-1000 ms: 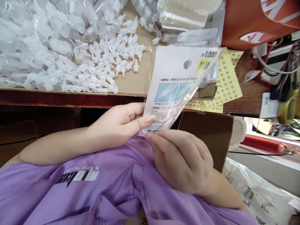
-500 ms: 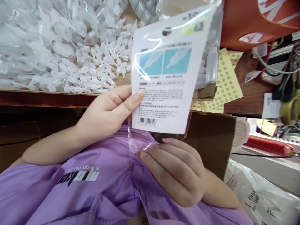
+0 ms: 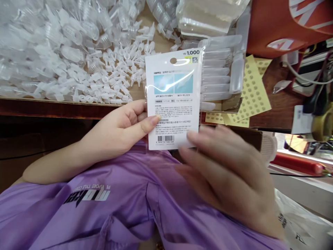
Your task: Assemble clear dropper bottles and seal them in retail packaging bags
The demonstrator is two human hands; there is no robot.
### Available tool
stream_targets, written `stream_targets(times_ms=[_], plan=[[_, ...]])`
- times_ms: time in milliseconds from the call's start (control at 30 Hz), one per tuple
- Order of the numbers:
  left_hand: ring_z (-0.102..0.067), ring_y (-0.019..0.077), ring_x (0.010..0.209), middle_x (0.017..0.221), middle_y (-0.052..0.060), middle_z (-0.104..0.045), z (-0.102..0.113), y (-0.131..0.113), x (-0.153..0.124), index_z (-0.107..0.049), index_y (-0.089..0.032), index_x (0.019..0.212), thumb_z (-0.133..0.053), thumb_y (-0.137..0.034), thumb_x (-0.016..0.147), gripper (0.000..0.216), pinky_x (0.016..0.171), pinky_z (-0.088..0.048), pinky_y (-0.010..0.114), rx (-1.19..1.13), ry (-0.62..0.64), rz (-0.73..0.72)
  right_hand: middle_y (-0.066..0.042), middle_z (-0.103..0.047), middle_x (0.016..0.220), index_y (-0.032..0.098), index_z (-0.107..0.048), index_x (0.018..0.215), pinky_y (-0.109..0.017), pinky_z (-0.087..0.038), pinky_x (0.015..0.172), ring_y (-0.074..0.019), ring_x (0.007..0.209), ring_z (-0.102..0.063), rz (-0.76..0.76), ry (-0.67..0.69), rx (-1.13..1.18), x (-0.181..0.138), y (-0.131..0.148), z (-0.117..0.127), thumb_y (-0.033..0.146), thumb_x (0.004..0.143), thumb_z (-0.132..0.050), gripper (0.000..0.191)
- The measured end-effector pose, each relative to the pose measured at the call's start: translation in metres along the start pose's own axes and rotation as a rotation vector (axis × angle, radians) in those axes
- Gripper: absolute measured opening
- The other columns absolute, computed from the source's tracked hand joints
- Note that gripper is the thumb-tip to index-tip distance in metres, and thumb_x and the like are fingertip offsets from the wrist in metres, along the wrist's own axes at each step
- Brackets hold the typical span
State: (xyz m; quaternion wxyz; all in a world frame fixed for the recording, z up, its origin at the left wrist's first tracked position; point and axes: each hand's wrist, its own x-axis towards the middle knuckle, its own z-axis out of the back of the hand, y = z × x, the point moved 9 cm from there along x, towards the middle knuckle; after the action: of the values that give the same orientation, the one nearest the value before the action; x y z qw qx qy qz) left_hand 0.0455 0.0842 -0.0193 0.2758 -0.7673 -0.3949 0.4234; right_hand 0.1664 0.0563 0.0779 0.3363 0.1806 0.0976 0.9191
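My left hand (image 3: 127,128) grips the left edge of a clear plastic package (image 3: 173,100), its thumb lying over the front. Inside the package is a white printed card with a hang hole, two blue pictures, a barcode and the price 1,000; anything behind the card is hidden. My right hand (image 3: 229,170) is smeared by motion at the package's lower right corner. Whether its fingers touch the package or hold anything, I cannot tell.
Loose white nozzle tips (image 3: 117,76) and clear bottles (image 3: 70,34) cover the bench at left. Translucent tubes (image 3: 215,80) lie in a cardboard tray behind the package. Sticker sheets (image 3: 255,90), an orange bag (image 3: 270,27) and a red-handled tool (image 3: 299,163) are at right.
The package has come down and tilted upright, showing its top edge and the tubes behind. My right hand has left the package's bottom flap and moved right and up, now blurred.
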Motion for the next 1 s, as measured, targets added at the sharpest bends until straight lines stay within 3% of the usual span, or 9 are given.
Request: stream_targets(times_ms=[100,233,333,467,667,800,1000], plan=[[-0.065,0.0240,0.120,0.126,0.003,-0.072,-0.004,-0.004,0.002,-0.070,-0.020,0.118,-0.069,-0.021,0.089,0.029,0.098,-0.055,0.027,-0.020,0.047,-0.036,-0.013,-0.064,0.133,0.016,-0.060,0.127,-0.043,-0.051,0.105,-0.0280,0.129,-0.057,0.176,0.037,-0.041,0.015,-0.008,-0.015,0.030,0.089,-0.066,0.041],[-0.064,0.0201,0.121,0.127,0.000,-0.071,-0.004,-0.004,-0.009,-0.071,-0.022,0.119,-0.063,-0.021,0.094,0.027,0.099,-0.052,0.021,-0.092,0.060,-0.001,-0.018,-0.061,0.135,0.008,-0.056,0.131,-0.044,-0.049,0.108,-0.0277,0.130,-0.057,0.204,0.057,-0.010,0.022,-0.015,-0.033,0.028,0.094,-0.059,0.043],[-0.070,0.0175,0.110,0.123,0.002,-0.073,0.001,0.008,-0.024,-0.069,-0.025,0.125,-0.064,-0.019,0.093,0.033,0.094,-0.053,0.019,-0.170,0.036,0.109,-0.018,-0.061,0.136,0.008,-0.057,0.131,-0.042,-0.046,0.111,-0.0275,0.131,-0.056,0.174,0.052,0.032,0.020,-0.015,-0.036,0.027,0.091,-0.062,0.044],[-0.075,0.0148,0.094,0.107,0.006,-0.079,-0.003,0.029,-0.035,-0.074,-0.021,0.115,-0.062,-0.019,0.094,0.024,0.090,-0.055,0.021,-0.350,0.109,0.247,-0.016,-0.062,0.136,0.011,-0.056,0.132,-0.042,-0.045,0.112,-0.0267,0.133,-0.054,0.128,0.028,0.055,0.018,-0.015,-0.036,0.025,0.090,-0.064,0.045],[-0.075,0.0122,0.090,0.099,0.003,-0.080,-0.006,0.035,-0.022,-0.077,-0.021,0.108,-0.061,-0.015,0.094,0.022,0.091,-0.054,0.021,-0.349,0.133,0.219,-0.017,-0.063,0.133,0.012,-0.054,0.131,-0.045,-0.048,0.109,-0.0278,0.129,-0.057,0.080,0.004,0.020,0.014,-0.012,-0.038,0.023,0.089,-0.064,0.045],[-0.075,0.0089,0.088,0.095,0.000,-0.081,0.001,0.035,-0.018,-0.079,-0.022,0.103,-0.064,-0.015,0.093,0.020,0.087,-0.054,0.014,-0.235,0.082,0.222,-0.016,-0.064,0.132,0.014,-0.054,0.130,-0.043,-0.047,0.110,-0.0261,0.128,-0.058,0.042,-0.001,-0.029,0.010,-0.012,-0.039,0.023,0.087,-0.068,0.047],[-0.075,0.0095,0.084,0.092,-0.002,-0.081,0.008,0.039,-0.015,-0.079,-0.025,0.101,-0.074,-0.016,0.084,0.019,0.086,-0.056,0.015,-0.195,0.029,0.211,-0.015,-0.065,0.131,0.015,-0.052,0.132,-0.043,-0.049,0.108,-0.0261,0.127,-0.059,0.016,-0.007,-0.057,0.007,-0.012,-0.038,0.020,0.087,-0.067,0.048]])
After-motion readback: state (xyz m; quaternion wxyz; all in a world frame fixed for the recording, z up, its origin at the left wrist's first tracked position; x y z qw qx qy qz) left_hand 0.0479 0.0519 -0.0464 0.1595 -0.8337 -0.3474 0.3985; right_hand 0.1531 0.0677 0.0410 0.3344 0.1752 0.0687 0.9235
